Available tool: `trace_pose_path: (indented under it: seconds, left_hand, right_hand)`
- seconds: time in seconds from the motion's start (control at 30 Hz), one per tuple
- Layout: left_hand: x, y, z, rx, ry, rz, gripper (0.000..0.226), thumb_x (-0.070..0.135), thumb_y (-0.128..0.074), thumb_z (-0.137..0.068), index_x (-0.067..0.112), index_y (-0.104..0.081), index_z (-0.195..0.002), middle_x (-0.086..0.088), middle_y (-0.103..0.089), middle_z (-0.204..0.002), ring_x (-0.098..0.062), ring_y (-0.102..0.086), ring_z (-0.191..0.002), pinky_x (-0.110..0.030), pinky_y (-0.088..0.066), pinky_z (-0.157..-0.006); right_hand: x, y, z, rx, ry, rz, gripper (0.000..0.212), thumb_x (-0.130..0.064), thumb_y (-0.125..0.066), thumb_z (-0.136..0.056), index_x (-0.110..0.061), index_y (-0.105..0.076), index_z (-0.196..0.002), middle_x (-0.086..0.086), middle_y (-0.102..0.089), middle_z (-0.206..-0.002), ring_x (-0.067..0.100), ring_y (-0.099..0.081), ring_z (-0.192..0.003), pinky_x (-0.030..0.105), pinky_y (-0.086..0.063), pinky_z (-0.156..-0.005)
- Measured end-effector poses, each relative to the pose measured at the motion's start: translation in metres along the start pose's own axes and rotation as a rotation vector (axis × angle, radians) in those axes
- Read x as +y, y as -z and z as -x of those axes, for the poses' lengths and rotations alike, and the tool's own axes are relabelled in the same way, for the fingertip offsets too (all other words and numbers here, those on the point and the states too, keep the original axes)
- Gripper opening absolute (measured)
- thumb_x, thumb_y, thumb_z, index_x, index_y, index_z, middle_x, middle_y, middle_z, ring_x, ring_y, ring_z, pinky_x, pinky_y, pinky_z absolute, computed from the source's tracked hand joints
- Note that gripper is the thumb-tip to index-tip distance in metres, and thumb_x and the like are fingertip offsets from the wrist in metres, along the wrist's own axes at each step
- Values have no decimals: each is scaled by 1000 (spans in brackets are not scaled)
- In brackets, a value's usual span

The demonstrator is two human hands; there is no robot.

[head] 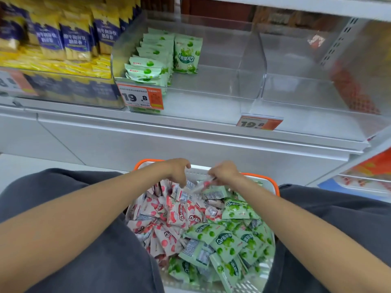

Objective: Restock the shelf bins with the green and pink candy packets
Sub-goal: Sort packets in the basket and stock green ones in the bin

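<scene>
A white basket with an orange rim [261, 177] sits between my knees, full of pink candy packets [173, 212] on the left and green candy packets [227, 244] on the right. Both hands are at the basket's far end. My right hand [225, 172] pinches a pink packet [201, 186] lifted off the pile. My left hand [178, 171] has its fingers curled down onto packets beside it. On the shelf above, the left clear bin [211, 81] holds a row of green packets [154, 60]. The right clear bin [296, 89] holds nothing.
Yellow and blue snack bags [63, 41] fill the shelf section to the left. Orange price tags reading 19.8 [140, 97] hang on the bin fronts. A clear divider [257, 66] separates the two bins. A lower shelf with red goods [368, 172] is at the right.
</scene>
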State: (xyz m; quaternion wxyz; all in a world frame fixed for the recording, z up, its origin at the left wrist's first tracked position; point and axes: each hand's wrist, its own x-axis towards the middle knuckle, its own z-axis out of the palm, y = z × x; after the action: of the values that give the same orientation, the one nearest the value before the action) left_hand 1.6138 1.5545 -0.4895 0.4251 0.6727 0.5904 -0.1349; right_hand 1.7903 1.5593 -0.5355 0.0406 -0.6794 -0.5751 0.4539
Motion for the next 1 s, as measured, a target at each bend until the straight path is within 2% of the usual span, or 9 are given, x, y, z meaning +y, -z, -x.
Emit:
trace_pose_path:
  seconds: [0.07,0.13,0.23,0.3,0.4,0.47,0.67,0.8,1.0]
  left_hand:
    - [3,-3,2,-66,-19,202,79,16,-77,-84,13,-32,-149,-7,-37,-147,-26,-44,-130,-31,-43,-102]
    - [3,-7,0,0,-70,373,60,23,-76,-84,9,-50,-136,-4,-55,-124,-18,-58,-107,-22,-49,-82]
    - [4,-4,5,165,-144,506,27,29,-74,-86,12,-60,-102,-2,-63,-93,-12,-60,-75,-17,-49,-54]
    - [4,2,9,231,-186,560,25,33,-75,-85,18,-63,-100,-1,-70,-97,-14,-67,-83,-20,-55,-59]
    - [15,13,18,320,-258,641,24,38,-72,-85,20,-68,-102,1,-74,-97,-14,-71,-86,-28,-60,-72]
    - [28,20,25,387,-321,670,22,36,-71,-86,18,-70,-99,1,-74,-91,-13,-69,-78,-27,-59,-68]
    - [87,55,37,618,-456,543,28,35,-76,-82,15,-65,-66,15,-57,-47,-2,-52,-46,-25,-47,-49]
    - [143,88,45,691,-553,553,33,45,-59,-93,13,-67,-90,6,-72,-78,-7,-69,-64,-27,-54,-55]
    - [194,148,3,902,-426,532,42,53,-51,-94,12,-58,-87,-8,-69,-90,-27,-65,-88,-37,-48,-79]
  right_hand:
    - [-13,20,15,-119,-226,-561,8,-4,-52,-95,1,-57,-91,13,-66,-66,20,-68,-54,22,-54,-47]
    - [-13,38,27,-240,-297,-864,13,-1,-44,-96,2,-55,-90,16,-68,-63,18,-67,-48,24,-56,-47]
    - [-10,50,39,-252,-152,-788,18,0,-43,-91,-3,-58,-80,11,-67,-72,17,-62,-59,25,-53,-55]
    - [-14,57,47,-196,7,-663,17,1,-48,-88,-7,-61,-80,9,-67,-87,18,-59,-76,25,-49,-71]
    - [-16,63,61,-252,189,-650,24,-1,-63,-88,-6,-62,-111,8,-72,-105,20,-68,-95,27,-53,-83]
    - [-17,68,69,-247,236,-675,37,-1,-70,-84,-6,-58,-119,12,-72,-106,23,-71,-94,27,-57,-81]
    - [-25,117,93,-3,364,-653,30,2,-69,-84,-2,-63,-113,14,-73,-102,21,-71,-85,28,-59,-79]
    - [-27,177,107,105,393,-691,23,2,-68,-84,-5,-65,-106,11,-74,-101,24,-72,-91,32,-58,-84]
    - [-17,267,83,291,309,-819,25,3,-66,-85,-1,-63,-110,14,-72,-102,20,-69,-84,30,-58,-83]
